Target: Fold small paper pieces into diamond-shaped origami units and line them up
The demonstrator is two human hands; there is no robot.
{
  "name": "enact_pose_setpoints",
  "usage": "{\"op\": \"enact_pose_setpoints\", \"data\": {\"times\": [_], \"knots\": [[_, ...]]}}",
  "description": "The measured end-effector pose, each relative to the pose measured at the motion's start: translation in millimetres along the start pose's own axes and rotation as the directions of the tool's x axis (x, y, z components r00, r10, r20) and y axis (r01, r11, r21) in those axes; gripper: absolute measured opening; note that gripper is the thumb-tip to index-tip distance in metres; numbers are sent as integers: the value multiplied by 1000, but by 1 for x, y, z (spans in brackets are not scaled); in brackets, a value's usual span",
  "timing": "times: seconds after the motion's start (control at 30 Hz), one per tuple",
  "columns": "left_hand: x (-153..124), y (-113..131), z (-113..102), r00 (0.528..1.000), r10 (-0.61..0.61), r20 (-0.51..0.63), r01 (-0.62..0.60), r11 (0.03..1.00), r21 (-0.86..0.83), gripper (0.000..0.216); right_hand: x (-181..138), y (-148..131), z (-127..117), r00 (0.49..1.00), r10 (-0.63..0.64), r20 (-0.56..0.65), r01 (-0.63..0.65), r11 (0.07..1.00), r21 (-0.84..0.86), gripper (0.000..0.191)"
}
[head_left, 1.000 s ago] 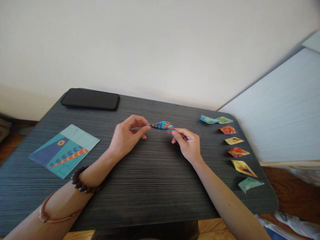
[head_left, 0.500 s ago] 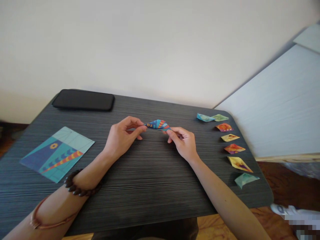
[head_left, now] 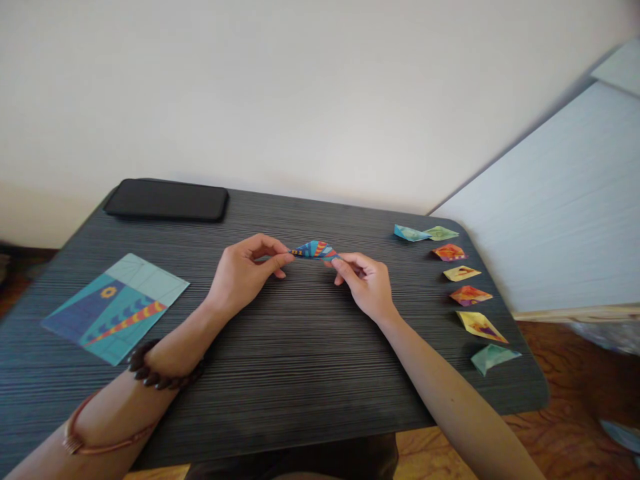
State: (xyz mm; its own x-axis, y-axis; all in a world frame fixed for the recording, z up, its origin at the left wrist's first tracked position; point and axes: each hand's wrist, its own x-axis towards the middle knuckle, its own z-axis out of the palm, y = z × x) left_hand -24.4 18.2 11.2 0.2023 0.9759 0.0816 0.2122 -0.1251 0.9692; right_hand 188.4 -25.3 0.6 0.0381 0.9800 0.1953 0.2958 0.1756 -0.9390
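Between my hands is a small folded paper boat [head_left: 315, 249], patterned in blue, red and yellow. Its left tip is pinched between the thumb and fingers of my left hand [head_left: 249, 270]. My right hand [head_left: 365, 279] pinches the opposite tip the same way. The paper is held above the middle of the dark table [head_left: 280, 393]. Some of the fingertips are hidden behind the folded paper. A flat sheet of patterned paper [head_left: 125, 303], in blue and teal with a red-yellow stripe, lies to the left of my left hand.
Several folded paper pieces line the table's right side, among them a blue one [head_left: 411, 233], an orange one [head_left: 470, 295], a yellow one [head_left: 483, 327] and a green one [head_left: 493, 359]. A black phone-shaped object [head_left: 167, 199] lies at the back left. A wall [head_left: 300, 100] rises behind the table.
Both hands keep their pinch on the paper boat, which looks slightly flatter and tilted a little differently. The view has shifted very slightly; the other things have stayed in place.
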Motion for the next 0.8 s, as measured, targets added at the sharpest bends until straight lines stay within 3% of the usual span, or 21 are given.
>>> {"op": "enact_pose_setpoints", "data": {"times": [0.13,0.5,0.67,0.8], "knots": [[0,0,2,999,-23,-49,18,995,-99,21,0,-1,0,999,26,23,-26,1000,7,19],[-5,1,4,995,19,-94,-26,997,-72,21,2,-3,-2,998,65,18,-65,997,36,22],[-8,1,3,991,77,-107,-67,993,98,22,2,-3,-2,997,82,3,-82,996,37,24],[-8,0,-2,955,286,-80,-249,918,310,13,2,-5,-2,995,104,10,-105,993,55,22]]}}
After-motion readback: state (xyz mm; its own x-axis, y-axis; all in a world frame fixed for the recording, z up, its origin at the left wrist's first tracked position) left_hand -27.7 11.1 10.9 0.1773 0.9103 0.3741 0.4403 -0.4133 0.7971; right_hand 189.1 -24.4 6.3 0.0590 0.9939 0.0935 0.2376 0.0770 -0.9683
